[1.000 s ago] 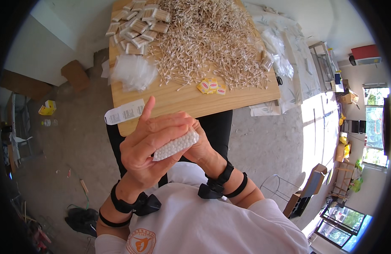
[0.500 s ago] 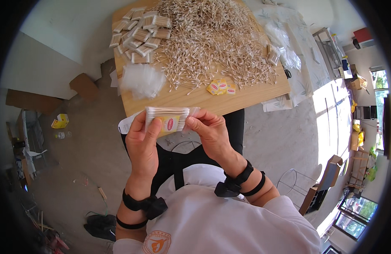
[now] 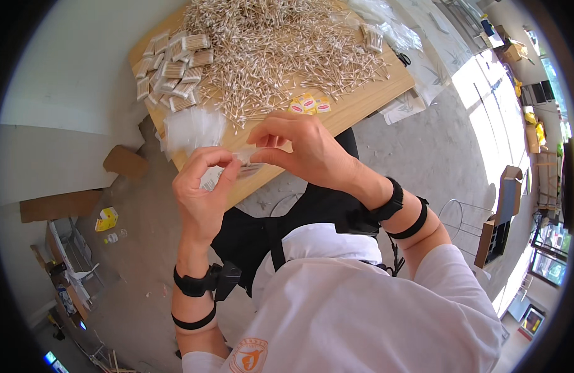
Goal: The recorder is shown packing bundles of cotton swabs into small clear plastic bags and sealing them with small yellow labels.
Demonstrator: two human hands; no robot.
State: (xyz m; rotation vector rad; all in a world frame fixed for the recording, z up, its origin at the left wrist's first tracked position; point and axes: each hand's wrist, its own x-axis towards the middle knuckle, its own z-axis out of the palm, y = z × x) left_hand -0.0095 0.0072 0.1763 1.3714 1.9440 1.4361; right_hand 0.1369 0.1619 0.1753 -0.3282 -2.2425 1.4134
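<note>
Above the near table edge, both hands hold a clear plastic packet of cotton swabs, now mostly hidden behind my fingers. My left hand pinches its left end between thumb and fingertips. From the right, my right hand arches over the packet, thumb and forefinger closed at its upper edge. A white printed piece shows between my left thumb and fingers; whether it belongs to the packet I cannot tell. Just beyond lies a stack of clear plastic bags. Several yellow cards lie past my right hand.
A large heap of loose cotton swabs covers much of the wooden table. Filled swab packets are piled at the left, and another packet lies at the right. Black scissors rest near the right edge.
The packet has tipped, so its front with the yellow card no longer faces me. My right hand has risen and turned over its top. The whole view has swung slightly.
</note>
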